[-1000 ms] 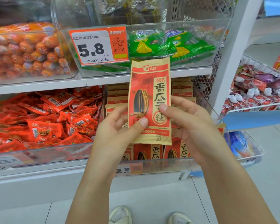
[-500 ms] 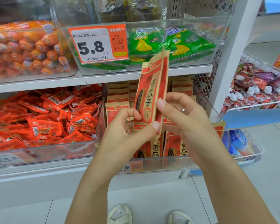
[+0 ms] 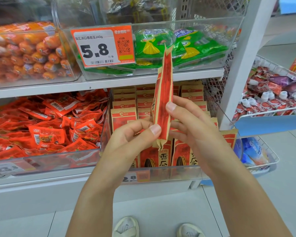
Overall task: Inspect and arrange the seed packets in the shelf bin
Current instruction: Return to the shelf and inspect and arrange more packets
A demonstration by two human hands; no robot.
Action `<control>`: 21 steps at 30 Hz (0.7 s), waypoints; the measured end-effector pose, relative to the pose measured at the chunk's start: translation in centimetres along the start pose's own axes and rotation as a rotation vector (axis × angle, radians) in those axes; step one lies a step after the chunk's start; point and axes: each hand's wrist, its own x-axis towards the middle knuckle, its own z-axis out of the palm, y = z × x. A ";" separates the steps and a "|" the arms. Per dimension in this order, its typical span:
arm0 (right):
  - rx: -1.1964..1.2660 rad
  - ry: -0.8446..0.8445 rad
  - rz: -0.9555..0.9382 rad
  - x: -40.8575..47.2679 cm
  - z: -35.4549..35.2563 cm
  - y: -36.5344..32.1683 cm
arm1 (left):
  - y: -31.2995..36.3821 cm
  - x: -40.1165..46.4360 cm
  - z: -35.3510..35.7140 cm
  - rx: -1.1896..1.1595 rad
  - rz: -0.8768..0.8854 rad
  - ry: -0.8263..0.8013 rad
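Note:
A red and tan seed packet (image 3: 163,93) stands upright in front of the shelf, turned nearly edge-on to me. My left hand (image 3: 132,139) pinches its lower left side between thumb and fingers. My right hand (image 3: 193,127) pinches its right edge, thumb in front and fingers behind. Behind the hands is the clear shelf bin (image 3: 178,173) on the lower shelf, filled with rows of matching seed packets (image 3: 124,115) standing upright; part of the bin is hidden by my hands.
Left of that bin is a clear bin of small red snack packs (image 3: 46,127). The upper shelf holds orange sausages (image 3: 29,52), green packets (image 3: 195,47) and a 5.8 price tag (image 3: 102,46). A white post (image 3: 243,65) and wire baskets (image 3: 272,93) stand at the right.
The packet has been rotated from facing me flat to nearly edge-on. Both hands kept hold of it and shifted slightly with the turn.

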 end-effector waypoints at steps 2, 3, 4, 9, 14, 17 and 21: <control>0.008 0.000 -0.008 0.0 0.0 -0.1 | -0.2 0.0 -0.1 -0.014 0.016 -0.018; 0.010 -0.003 -0.014 0.0 -0.1 0.0 | -0.2 0.0 -0.2 -0.021 0.022 -0.028; 0.013 -0.005 -0.018 0.0 -0.1 0.0 | -0.1 0.0 -0.3 -0.023 0.026 -0.037; 0.013 -0.011 -0.031 0.1 -0.3 0.1 | 0.0 -0.1 -0.5 -0.004 0.043 -0.075; 0.032 0.009 -0.035 0.1 -0.2 0.2 | 0.1 -0.2 -0.6 -0.033 0.058 -0.104; 0.109 0.085 -0.064 0.2 -0.1 0.3 | 0.1 -0.3 -0.9 0.032 0.035 -0.142; 0.137 0.119 -0.112 0.1 -0.1 -0.1 | 0.4 -0.5 -0.7 -0.070 -0.015 -0.214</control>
